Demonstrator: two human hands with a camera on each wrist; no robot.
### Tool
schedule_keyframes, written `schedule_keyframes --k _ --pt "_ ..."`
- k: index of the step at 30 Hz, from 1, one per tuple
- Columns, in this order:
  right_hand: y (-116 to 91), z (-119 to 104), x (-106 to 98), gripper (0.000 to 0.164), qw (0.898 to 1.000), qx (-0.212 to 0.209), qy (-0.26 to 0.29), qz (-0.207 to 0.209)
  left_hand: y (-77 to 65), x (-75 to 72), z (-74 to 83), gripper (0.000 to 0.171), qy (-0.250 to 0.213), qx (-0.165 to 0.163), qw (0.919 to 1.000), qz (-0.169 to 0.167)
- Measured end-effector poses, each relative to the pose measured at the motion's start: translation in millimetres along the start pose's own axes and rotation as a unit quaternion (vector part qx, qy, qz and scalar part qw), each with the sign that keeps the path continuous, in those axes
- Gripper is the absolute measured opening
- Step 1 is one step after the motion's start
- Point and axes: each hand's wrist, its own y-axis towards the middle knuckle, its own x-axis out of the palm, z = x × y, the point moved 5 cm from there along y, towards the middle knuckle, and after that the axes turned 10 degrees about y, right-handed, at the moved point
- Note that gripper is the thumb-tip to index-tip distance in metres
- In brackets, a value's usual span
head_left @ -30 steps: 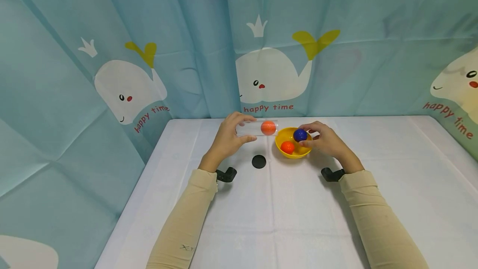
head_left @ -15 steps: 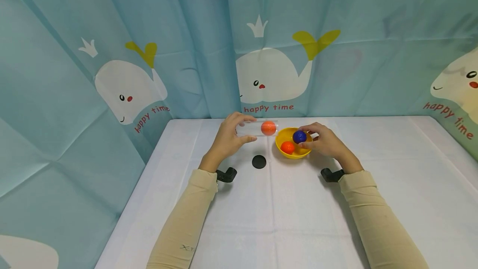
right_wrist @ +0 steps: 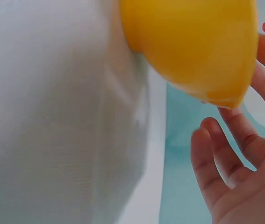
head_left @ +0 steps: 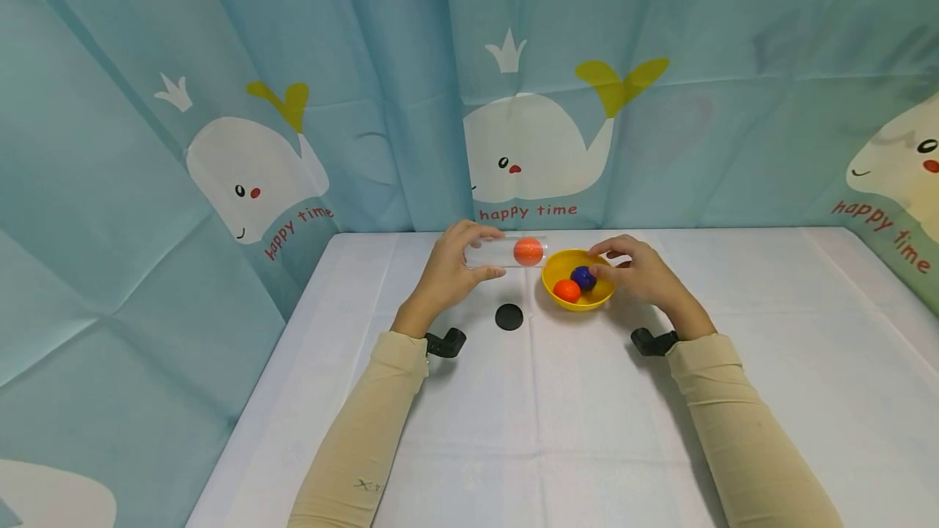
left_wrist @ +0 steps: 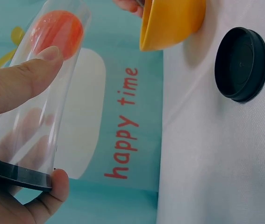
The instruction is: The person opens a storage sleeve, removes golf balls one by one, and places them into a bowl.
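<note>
In the head view my left hand grips a clear tube, held sideways above the table's back edge. An orange ball sits inside it near the right end; the left wrist view shows a black cap on the end by my palm. Right of the tube stands a yellow bowl holding another orange ball and a dark blue ball. My right hand is at the bowl's right rim, fingers spread; whether its thumb touches the blue ball I cannot tell.
A loose black cap lies on the white tablecloth, in front of the tube and left of the bowl. A blue curtain with whale prints hangs right behind the table.
The blue ball has gone down from my right hand's fingers into the bowl beside the orange one, and those fingers have spread. My left hand and the tube are nearly still.
</note>
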Motion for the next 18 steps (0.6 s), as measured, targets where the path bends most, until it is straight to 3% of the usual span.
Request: schedule_keyframes --k 10,18 --pt "-1 -20 -2 0.032 0.999 -0.029 -0.013 0.028 -0.2 -0.2 0.3 0.049 0.006 0.002 1.0 0.0" --pt "-4 -43 9 0.03 0.999 -0.047 -0.009 0.003 0.1 -0.2 2.5 0.048 0.006 0.006 1.0 0.001"
